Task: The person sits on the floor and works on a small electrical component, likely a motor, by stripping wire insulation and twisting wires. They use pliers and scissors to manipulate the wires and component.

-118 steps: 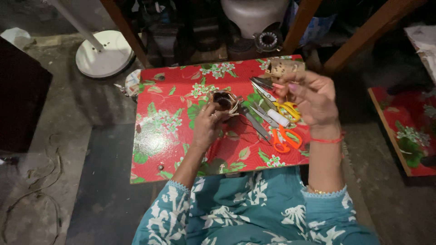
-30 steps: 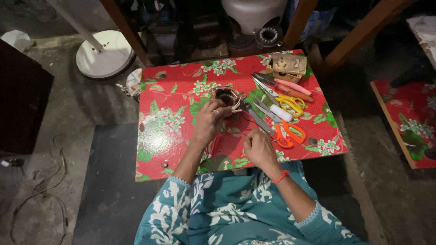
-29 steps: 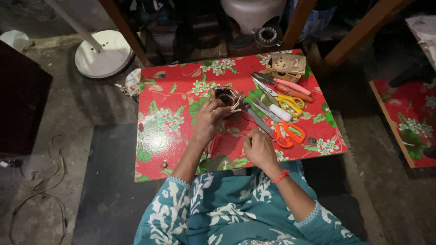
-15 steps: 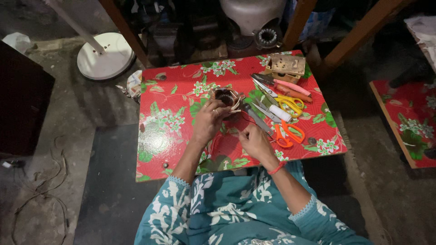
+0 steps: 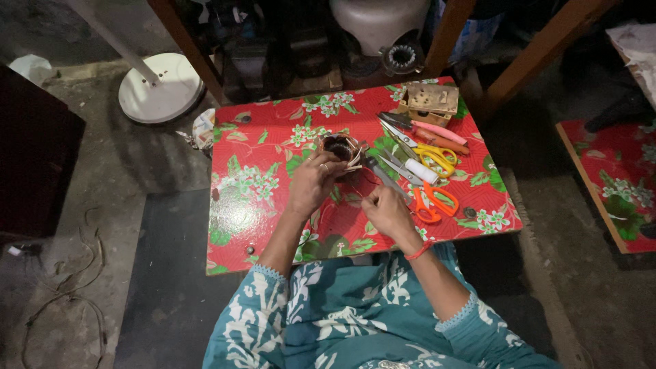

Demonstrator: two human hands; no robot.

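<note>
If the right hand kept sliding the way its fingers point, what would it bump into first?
Probably the small round wire-wound part that the left hand holds: the right hand points up and left toward it. Depth is hard to judge.

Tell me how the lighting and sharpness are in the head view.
Head view: dim overall; red floral table is brightest, with glare near its left edge; floor and background fall into shadow; left hand on the small wound coil and right hand look reasonably sharp.
</note>
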